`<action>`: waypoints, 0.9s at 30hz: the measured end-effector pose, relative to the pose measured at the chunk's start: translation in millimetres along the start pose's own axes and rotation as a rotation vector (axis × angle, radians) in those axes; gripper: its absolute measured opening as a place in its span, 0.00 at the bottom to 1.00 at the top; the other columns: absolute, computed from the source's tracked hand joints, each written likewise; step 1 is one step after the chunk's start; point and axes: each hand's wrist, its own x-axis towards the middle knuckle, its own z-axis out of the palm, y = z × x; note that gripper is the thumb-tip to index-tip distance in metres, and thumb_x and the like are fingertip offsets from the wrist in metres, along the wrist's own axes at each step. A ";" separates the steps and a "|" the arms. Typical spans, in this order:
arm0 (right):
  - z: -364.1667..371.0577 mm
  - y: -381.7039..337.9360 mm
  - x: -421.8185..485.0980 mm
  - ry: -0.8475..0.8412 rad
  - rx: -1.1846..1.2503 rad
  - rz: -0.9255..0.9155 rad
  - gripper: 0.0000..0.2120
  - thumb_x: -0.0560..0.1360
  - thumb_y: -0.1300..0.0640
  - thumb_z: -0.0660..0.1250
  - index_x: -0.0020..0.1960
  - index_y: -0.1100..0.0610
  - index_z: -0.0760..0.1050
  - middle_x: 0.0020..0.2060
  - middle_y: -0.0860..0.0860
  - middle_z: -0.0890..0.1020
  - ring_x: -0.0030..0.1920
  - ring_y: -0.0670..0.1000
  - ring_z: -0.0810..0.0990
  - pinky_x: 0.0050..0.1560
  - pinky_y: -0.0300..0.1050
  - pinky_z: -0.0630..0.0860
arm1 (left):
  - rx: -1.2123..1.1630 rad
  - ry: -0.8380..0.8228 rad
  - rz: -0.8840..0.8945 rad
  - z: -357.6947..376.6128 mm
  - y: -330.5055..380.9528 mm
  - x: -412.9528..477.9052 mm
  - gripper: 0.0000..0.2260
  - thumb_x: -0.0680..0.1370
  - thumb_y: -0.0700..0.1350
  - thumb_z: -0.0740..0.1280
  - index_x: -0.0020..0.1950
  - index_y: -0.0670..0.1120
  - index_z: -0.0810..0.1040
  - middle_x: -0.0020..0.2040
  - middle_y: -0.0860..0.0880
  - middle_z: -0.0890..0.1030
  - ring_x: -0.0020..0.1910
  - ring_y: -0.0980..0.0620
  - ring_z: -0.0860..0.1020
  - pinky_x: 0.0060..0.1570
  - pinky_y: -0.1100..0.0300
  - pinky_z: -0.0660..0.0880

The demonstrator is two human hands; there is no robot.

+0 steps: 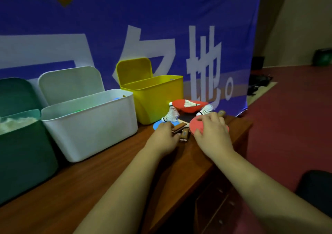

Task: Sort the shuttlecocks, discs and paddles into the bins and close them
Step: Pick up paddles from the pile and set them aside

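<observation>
Now, left grip: left hand pinching a wooden paddle handle, just beside the blue disc.
Right grip: right hand clasped over the red paddle, fingers curled at its rim.
Shuttlecocks: loose in the pile on the counter; one on the red disc.
Bins: green bin, white bin, yellow bin, lids up.

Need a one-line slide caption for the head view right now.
Left hand grips a paddle handle, right hand grips a red disc; green bin, white bin, yellow bin stand open.
</observation>
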 end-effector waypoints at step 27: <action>28.7 35.5 -27.5 0.112 0.157 0.148 0.24 0.78 0.43 0.64 0.71 0.51 0.76 0.71 0.47 0.76 0.73 0.57 0.69 0.72 0.61 0.68 | -0.211 0.390 0.285 36.2 -2.8 -6.2 0.20 0.78 0.42 0.74 0.68 0.59 0.81 0.62 0.56 0.70 0.54 0.75 0.70 0.50 0.82 0.64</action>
